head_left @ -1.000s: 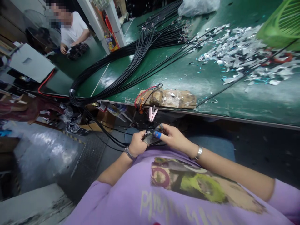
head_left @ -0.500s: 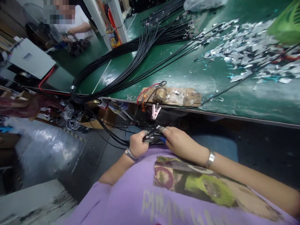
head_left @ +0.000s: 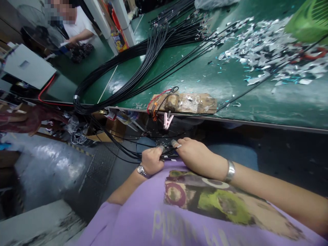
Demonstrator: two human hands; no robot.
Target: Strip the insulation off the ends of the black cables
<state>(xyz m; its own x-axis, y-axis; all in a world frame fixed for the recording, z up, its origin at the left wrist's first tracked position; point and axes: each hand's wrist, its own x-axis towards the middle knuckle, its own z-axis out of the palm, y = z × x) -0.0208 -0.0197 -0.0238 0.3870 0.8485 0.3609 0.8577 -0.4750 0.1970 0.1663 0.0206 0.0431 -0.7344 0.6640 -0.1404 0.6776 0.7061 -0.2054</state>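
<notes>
Close to my body, below the table edge, my left hand is closed round several black cables that come down from the table. My right hand is curled just to its right, thumb and fingers pressed together at the cable ends, where a small white piece shows. Wrappings cover the thumb tips of both hands. What lies inside the right-hand fingers is partly hidden. Above the hands, a pink clip hangs at the table edge beside a worn wooden board with red and black wires.
A large bundle of black cables curves across the green table. Silver and white scraps lie at the right, by a green basket. Across the table a co-worker handles dark items. A blue stool stands under the table.
The view has shifted slightly, so the table items sit a little farther left. My right-hand fingers have curled in, and the blue fingertip seen before is now hidden. My left hand stays on the cables.
</notes>
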